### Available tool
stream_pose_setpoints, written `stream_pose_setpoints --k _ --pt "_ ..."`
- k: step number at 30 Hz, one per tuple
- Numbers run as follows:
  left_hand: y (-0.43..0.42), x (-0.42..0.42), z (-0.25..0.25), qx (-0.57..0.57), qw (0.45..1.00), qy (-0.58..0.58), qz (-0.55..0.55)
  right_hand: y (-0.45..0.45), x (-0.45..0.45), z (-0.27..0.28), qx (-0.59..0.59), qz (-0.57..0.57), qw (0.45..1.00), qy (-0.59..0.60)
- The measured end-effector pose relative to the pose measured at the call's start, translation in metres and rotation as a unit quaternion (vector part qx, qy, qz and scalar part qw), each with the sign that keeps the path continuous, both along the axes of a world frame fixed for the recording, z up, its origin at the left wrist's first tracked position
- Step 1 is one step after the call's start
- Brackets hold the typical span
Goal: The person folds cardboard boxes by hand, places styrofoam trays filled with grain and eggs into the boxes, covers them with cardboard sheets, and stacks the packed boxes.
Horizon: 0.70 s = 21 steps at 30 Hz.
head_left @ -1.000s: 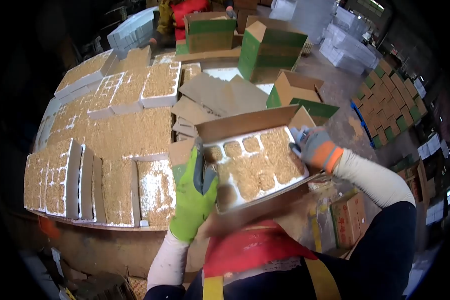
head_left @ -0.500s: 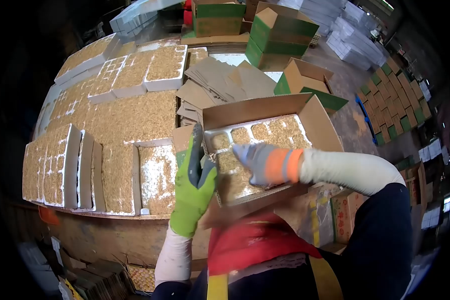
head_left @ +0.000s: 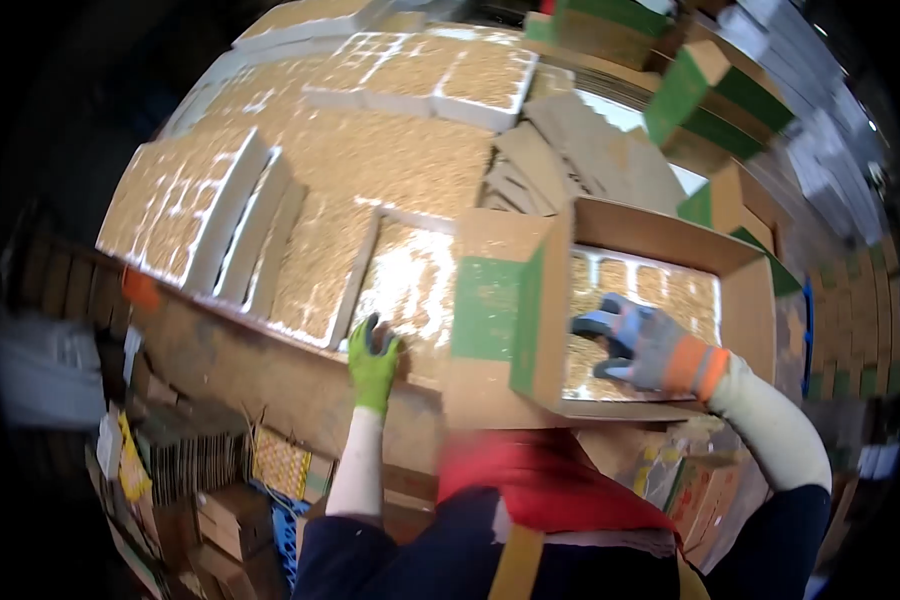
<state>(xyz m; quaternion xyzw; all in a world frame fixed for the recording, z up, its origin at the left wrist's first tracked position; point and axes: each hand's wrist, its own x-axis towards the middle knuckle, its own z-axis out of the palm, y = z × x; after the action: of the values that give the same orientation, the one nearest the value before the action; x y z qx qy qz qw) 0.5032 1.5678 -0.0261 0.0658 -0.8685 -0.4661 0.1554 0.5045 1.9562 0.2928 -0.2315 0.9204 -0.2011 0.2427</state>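
Observation:
My left hand (head_left: 373, 366), in a green glove with grey fingers, is at the front edge of the table beside a small white piece (head_left: 344, 345). Its fingertips are apart, and nothing shows between them. Inside an open cardboard box (head_left: 660, 228), my right hand (head_left: 635, 345), in a grey-and-orange glove, is over a white foam tray (head_left: 717, 310). Its fingers are spread at the tan, husk-like filling (head_left: 660, 285) in the tray's compartments. Whether they press into the filling is hard to tell. A green-and-brown flap (head_left: 485, 310) of the box folds out to the left.
More filled foam trays (head_left: 480, 85) stand on the husk-covered table to the left and back. Flat cardboard sheets (head_left: 590, 150) lie behind the box. Green-and-brown cartons (head_left: 715, 100) stand at the back right. Stacked folded cardboard (head_left: 185, 450) is below the table's front edge.
My left hand has left the box's side and moved to the table edge. My right hand stays over the tray, its fingers now spread. The box's left flap now lies outward, and the view has shifted.

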Motion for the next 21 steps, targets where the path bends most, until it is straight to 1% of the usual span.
stream_pose_setpoints --k 1,2,3,4,5,6,7,8,9,10,11,12,14,15,16,17,18,19,21 --pt "-0.003 -0.019 -0.001 -0.117 0.993 0.000 -0.029 0.002 0.000 -0.003 -0.025 0.004 0.999 0.025" --pt "0.002 -0.039 0.009 -0.171 0.983 0.025 -0.054 0.003 0.000 -0.005 -0.047 0.003 0.998 0.049" --pt "0.009 -0.059 0.011 -0.228 0.970 0.047 -0.069 -0.001 -0.003 0.001 -0.047 -0.030 0.998 0.004" --pt "0.017 -0.080 0.012 -0.254 0.962 0.029 -0.091 -0.005 -0.005 0.006 -0.045 -0.065 0.996 -0.041" --pt "0.023 -0.096 0.007 -0.272 0.954 0.001 -0.124 -0.007 -0.003 0.006 -0.049 -0.049 0.998 0.009" --pt "0.031 -0.101 0.006 -0.269 0.956 -0.005 -0.121 -0.009 -0.002 0.004 -0.045 -0.045 0.998 0.003" --pt "0.043 -0.105 0.006 -0.315 0.922 0.020 -0.222 -0.010 -0.003 0.002 -0.064 -0.030 0.997 0.031" --pt "0.053 -0.104 0.005 -0.355 0.877 0.045 -0.320 -0.009 -0.005 0.003 -0.081 -0.014 0.995 0.057" --pt "0.057 -0.094 -0.008 -0.278 0.890 0.026 -0.361 -0.009 -0.004 0.002 -0.060 -0.018 0.996 0.058" --pt "0.058 -0.083 -0.012 -0.203 0.892 0.008 -0.404 -0.008 -0.004 0.000 -0.063 -0.022 0.996 0.053" --pt "0.042 -0.068 -0.013 -0.232 0.877 0.045 -0.418 -0.006 -0.005 -0.002 -0.058 -0.039 0.997 0.026" --pt "0.032 -0.050 -0.001 -0.232 0.875 0.042 -0.423 -0.004 -0.005 -0.002 -0.051 -0.053 0.997 -0.001" --pt "0.018 -0.020 0.023 -0.216 0.868 0.007 -0.448 -0.003 -0.004 0.003 -0.043 -0.054 0.998 0.004" --pt "0.013 -0.011 0.024 -0.218 0.865 0.007 -0.452 0.001 -0.005 0.001 -0.059 -0.040 0.997 0.017" --pt "0.010 -0.003 0.026 -0.191 0.869 -0.010 -0.456 0.004 -0.004 -0.001 -0.076 -0.029 0.996 0.030" --pt "0.011 0.004 0.027 -0.162 0.870 -0.022 -0.465 0.009 -0.002 0.001 -0.062 0.018 0.995 0.077" --pt "0.015 0.011 0.028 -0.196 0.875 -0.005 -0.441 0.015 -0.001 0.000 -0.072 0.019 0.994 0.081" --pt "0.016 0.013 0.016 -0.220 0.869 -0.016 -0.443 0.021 0.000 0.000 -0.073 0.030 0.992 0.099" --pt "0.021 0.008 0.030 -0.299 0.828 -0.065 -0.470 0.023 0.002 0.015 -0.070 -0.042 0.995 0.053"
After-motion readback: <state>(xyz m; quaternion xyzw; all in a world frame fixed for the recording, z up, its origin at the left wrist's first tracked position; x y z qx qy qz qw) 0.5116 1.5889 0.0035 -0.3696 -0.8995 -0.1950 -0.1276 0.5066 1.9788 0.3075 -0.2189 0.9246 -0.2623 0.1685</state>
